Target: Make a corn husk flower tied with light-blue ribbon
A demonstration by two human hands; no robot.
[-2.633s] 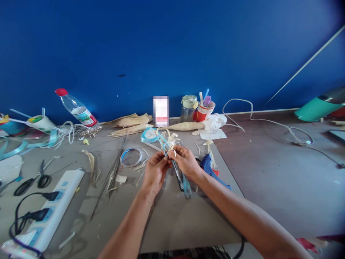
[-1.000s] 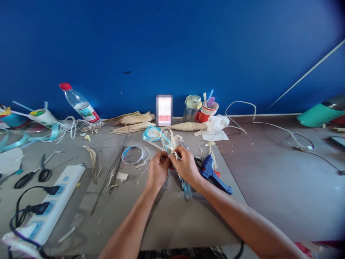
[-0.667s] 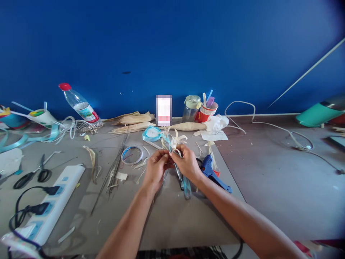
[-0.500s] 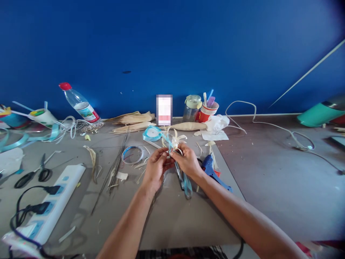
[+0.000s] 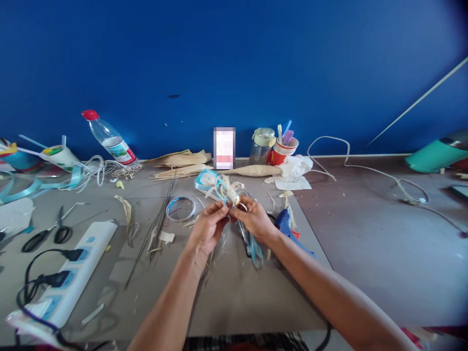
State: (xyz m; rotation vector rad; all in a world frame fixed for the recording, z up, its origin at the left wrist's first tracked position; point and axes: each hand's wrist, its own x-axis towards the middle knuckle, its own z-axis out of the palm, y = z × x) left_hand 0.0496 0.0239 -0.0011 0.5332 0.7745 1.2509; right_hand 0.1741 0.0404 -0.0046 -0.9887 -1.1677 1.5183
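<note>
Both hands meet over the middle of the grey mat [image 5: 234, 302]. My left hand [image 5: 206, 227] and my right hand [image 5: 255, 219] pinch, from either side, a small bundle of pale husk strips [image 5: 231, 191] tied with light blue ribbon. A tail of the blue ribbon [image 5: 256, 248] hangs down below my right hand. The strips fan out above my fingertips. Behind the bundle lies a spool of blue ribbon [image 5: 204, 178].
A blue glue gun [image 5: 288, 228] lies right of my right hand, a tape ring [image 5: 180, 208] and thin wires [image 5: 155, 229] to the left. Farther left lie scissors [image 5: 46, 235], a power strip [image 5: 69, 278], a tilted water bottle [image 5: 109, 141]. At the back stand a jar [image 5: 262, 145], a red cup [image 5: 284, 148], husks [image 5: 179, 163].
My hands have stayed together on the bundle, shifting their fingers and turning it slightly; the strips now fan out more to the left. The view has drifted a little.
</note>
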